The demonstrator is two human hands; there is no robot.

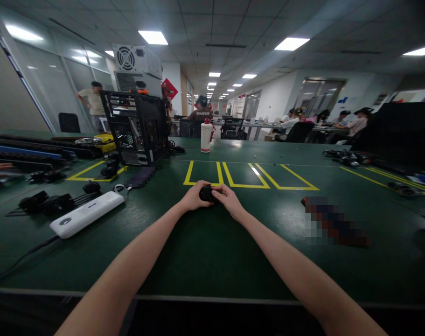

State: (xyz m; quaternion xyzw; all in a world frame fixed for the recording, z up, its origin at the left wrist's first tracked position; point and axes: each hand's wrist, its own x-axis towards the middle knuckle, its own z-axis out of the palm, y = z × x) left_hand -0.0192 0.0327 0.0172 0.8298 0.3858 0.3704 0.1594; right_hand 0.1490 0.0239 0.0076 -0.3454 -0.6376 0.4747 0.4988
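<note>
A small black round object (205,193) is held between my hands just above or on the green tabletop, in the middle of the view; its exact kind I cannot make out. My left hand (194,197) curls around its left side, thumb below and fingers above. From the right, my right hand (229,200) pinches its edge with thumb and fingertips. Beyond the hands, yellow tape outlines (245,185) mark the green table (212,252).
A white power strip (88,214) with black adapters (58,201) lies left. Behind it stands an open computer case (137,126). A white bottle with a red cap (205,137) stands at the far middle. A blurred-out flat object (336,221) lies right. People sit in the background.
</note>
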